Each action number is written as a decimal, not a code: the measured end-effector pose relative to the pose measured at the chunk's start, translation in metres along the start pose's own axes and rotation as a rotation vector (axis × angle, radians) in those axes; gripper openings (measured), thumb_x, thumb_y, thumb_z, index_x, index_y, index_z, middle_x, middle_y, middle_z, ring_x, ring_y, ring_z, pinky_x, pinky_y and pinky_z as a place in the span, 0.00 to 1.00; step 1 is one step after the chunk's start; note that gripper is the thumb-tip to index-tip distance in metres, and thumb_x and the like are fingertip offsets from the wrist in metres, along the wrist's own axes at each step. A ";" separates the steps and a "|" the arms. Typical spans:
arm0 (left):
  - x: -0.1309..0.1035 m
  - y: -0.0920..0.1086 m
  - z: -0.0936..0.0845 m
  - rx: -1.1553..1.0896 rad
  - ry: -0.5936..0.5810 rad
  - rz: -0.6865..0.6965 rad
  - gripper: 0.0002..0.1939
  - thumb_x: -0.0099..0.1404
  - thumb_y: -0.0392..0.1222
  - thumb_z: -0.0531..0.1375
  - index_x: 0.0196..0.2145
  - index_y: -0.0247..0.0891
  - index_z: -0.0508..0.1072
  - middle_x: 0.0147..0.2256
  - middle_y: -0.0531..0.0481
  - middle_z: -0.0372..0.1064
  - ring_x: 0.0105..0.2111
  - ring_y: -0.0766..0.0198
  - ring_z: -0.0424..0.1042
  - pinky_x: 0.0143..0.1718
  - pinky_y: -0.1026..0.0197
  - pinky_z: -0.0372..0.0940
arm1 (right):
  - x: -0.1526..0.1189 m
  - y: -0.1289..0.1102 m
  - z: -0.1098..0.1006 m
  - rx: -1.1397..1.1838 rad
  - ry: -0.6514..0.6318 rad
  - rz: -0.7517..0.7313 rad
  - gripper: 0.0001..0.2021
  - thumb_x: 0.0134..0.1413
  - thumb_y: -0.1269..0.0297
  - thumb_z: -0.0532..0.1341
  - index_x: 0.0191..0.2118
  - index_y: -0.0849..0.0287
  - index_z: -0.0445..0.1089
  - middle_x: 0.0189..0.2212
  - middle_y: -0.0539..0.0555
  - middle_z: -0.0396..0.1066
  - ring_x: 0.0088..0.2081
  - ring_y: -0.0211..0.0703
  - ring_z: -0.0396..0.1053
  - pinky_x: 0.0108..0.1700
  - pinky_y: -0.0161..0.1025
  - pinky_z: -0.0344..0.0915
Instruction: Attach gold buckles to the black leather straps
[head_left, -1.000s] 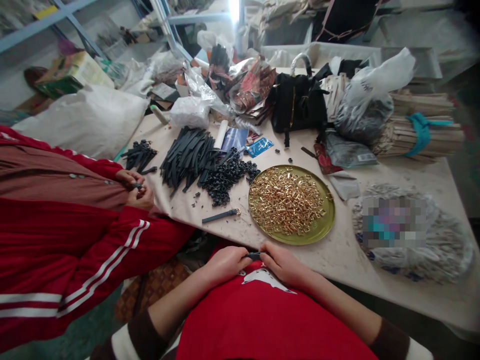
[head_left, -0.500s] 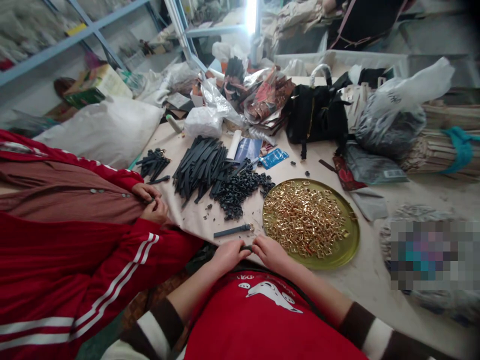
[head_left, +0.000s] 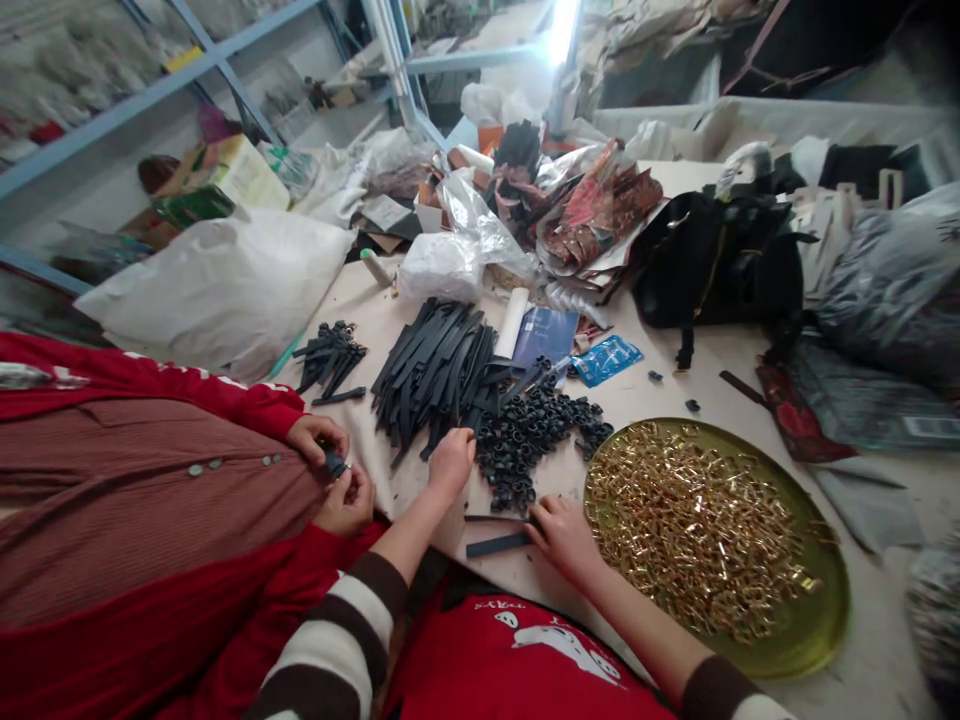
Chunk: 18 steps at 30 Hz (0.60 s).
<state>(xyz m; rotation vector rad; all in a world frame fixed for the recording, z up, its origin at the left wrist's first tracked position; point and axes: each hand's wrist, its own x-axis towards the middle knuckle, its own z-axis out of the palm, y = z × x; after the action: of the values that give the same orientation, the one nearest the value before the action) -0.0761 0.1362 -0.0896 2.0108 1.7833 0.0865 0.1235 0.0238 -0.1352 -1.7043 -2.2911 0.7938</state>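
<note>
Resting flat by the near edge of the table (head_left: 630,395), the dark strap (head_left: 495,546) lay with its long axis roughly side to side. Its bare end pointed left, toward the other person, and the right end disappeared under the right hand (head_left: 564,535). It looked like a smooth, matte, leathery strip, pretty narrow, straight-sided and square at the tip.

Right hand came in low from the right corner of the near edge, back upward, fingers bent over that strap end. It was touching the strap, but I couldn't tell if it was pinching it or just pressing down. Left hand (head_left: 452,462) was farther in from the edge, arm reaching forward, fingers curled together at the near side of the strap pile (head_left: 435,370). Couldn't tell whether it had hold of anything, since the fingertips were hidden.

Most strips in that pile slanted from far right to near left, kinda fanned out and overlapping. Just right of them sat a heap of small dark loops (head_left: 540,430), chunky little rings. Then, by the right part of the near edge, a round gold-coloured tray (head_left: 821,635) with loads of shiny metal buckles (head_left: 697,520), all squarish frames.

Over by the left edge, the other person's hands (head_left: 352,508) held a small dark piece (head_left: 335,464).
</note>
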 end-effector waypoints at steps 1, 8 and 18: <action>0.015 -0.001 -0.005 0.002 0.028 0.001 0.13 0.65 0.39 0.46 0.43 0.35 0.64 0.43 0.43 0.63 0.44 0.61 0.62 0.46 0.61 0.55 | 0.001 -0.002 0.000 0.000 -0.008 0.006 0.07 0.53 0.62 0.54 0.33 0.58 0.67 0.33 0.57 0.65 0.36 0.47 0.60 0.39 0.41 0.55; 0.094 0.007 -0.017 0.080 0.060 -0.141 0.09 0.59 0.37 0.52 0.37 0.31 0.67 0.41 0.37 0.63 0.43 0.52 0.65 0.42 0.54 0.58 | -0.001 -0.009 0.003 0.000 -0.023 0.029 0.06 0.52 0.62 0.55 0.31 0.57 0.66 0.32 0.56 0.65 0.37 0.48 0.62 0.39 0.43 0.57; 0.034 0.055 -0.045 -0.267 -0.004 -0.111 0.07 0.60 0.41 0.48 0.29 0.36 0.60 0.27 0.52 0.65 0.27 0.67 0.68 0.30 0.65 0.61 | -0.007 -0.010 -0.047 0.628 0.219 0.212 0.12 0.55 0.58 0.50 0.39 0.58 0.65 0.33 0.55 0.67 0.36 0.44 0.65 0.38 0.42 0.62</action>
<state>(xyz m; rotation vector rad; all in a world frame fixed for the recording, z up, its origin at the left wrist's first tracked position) -0.0350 0.1776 -0.0376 1.7211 1.7729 0.2712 0.1377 0.0300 -0.0894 -1.6322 -1.5085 1.1473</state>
